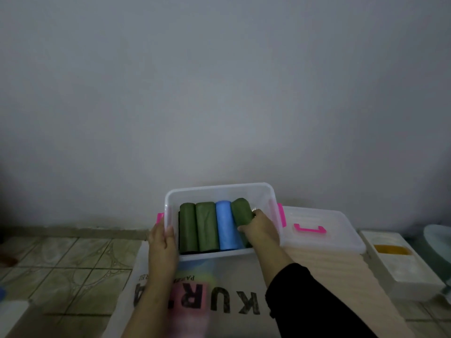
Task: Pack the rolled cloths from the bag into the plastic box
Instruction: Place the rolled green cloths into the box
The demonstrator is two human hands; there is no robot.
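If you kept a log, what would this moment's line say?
left hand: holds box edge | right hand: grips green roll, tilted in box | lying flat: two green, one blue roll

Quick count of what's in view. One clear plastic box (217,191), with two pink latches (281,214), one on each end. Four rolled cloths in it: three green ones (188,228) and one blue one (228,225). The fourth roll, the green one (241,211) on the right, sits tilted against the blue. There may be more dark stuff under the rolls, can't tell. One clear lid (336,230) with one pink handle (310,229). One white printed bag (239,272). One white tray-like block (402,262) off to the right. Two hands: left hand (162,237), right hand (261,228).
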